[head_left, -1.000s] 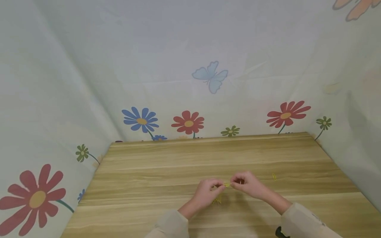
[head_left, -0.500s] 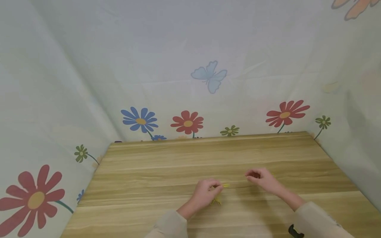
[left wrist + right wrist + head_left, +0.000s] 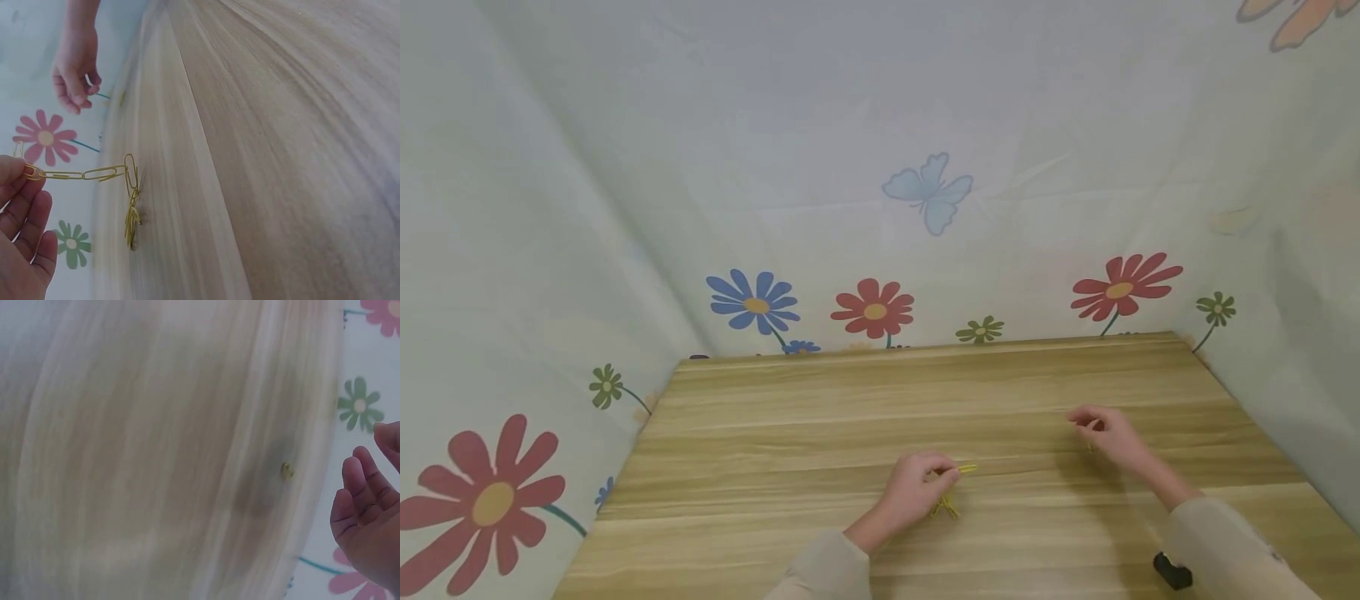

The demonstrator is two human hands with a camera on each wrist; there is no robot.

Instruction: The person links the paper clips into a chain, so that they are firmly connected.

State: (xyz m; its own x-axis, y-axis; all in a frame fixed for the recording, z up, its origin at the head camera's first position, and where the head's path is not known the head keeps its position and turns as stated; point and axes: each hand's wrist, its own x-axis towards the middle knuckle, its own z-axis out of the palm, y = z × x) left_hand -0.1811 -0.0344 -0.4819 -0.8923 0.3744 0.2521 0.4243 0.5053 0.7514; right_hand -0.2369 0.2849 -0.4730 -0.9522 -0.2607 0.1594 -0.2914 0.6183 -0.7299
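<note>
My left hand [image 3: 910, 492] pinches the end of a chain of yellow paper clips [image 3: 100, 174] between thumb and fingertips. One end clip [image 3: 967, 468] sticks out past those fingertips in the head view. From the pinch the chain hangs down, its lower links bunched on the table, as the left wrist view shows. My right hand [image 3: 1112, 437] hovers farther right, fingers loosely bent and holding nothing. Just under it lies a single yellow paper clip [image 3: 287, 470], mostly covered by the hand in the head view.
The wood-grain table [image 3: 820, 408] reaches back to a pale curtain [image 3: 820, 167] printed with flowers and a butterfly. The curtain also closes off both sides. A small black object [image 3: 1172, 572] shows beside the right sleeve [image 3: 1228, 542].
My right hand has drawn away from the left hand and moved right and slightly back, over the single paper clip. My left hand stays almost in place, keeping hold of the chain.
</note>
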